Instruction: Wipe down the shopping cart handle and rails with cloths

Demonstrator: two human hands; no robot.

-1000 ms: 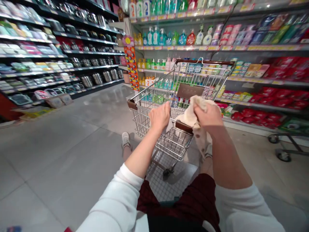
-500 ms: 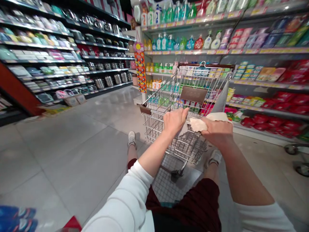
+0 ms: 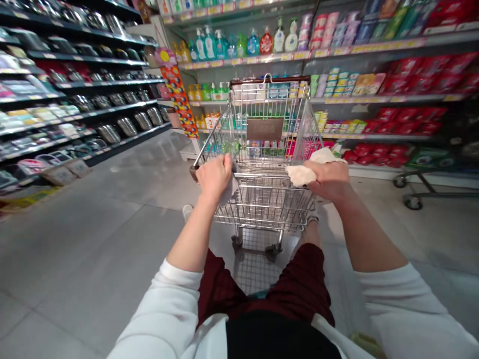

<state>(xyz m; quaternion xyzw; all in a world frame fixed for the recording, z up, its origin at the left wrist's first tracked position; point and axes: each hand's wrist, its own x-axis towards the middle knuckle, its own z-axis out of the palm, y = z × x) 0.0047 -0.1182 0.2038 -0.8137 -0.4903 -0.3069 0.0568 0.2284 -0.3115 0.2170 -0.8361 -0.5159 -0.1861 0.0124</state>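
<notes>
A small wire shopping cart [image 3: 267,149] stands straight in front of me on the grey shop floor. My left hand [image 3: 214,175] is closed round the left end of its handle bar, with a bit of pale cloth under the fingers. Gripping the right end is my right hand [image 3: 329,178], closed on a cream cloth [image 3: 304,174] that it presses against the bar. A brown plate [image 3: 265,128] hangs on the cart's far wall. My legs and shoes show beneath the cart.
Shelves of soap bottles and red packs [image 3: 392,85] run behind the cart. Dark shelves with steel pots [image 3: 108,132] line the left aisle. Another cart's wheels [image 3: 411,201] stand at the right. Open floor stretches to the left.
The cart has swung from a slant to square in front of me. My left hand slid to the left end of the handle; the right keeps the cloth on the bar.
</notes>
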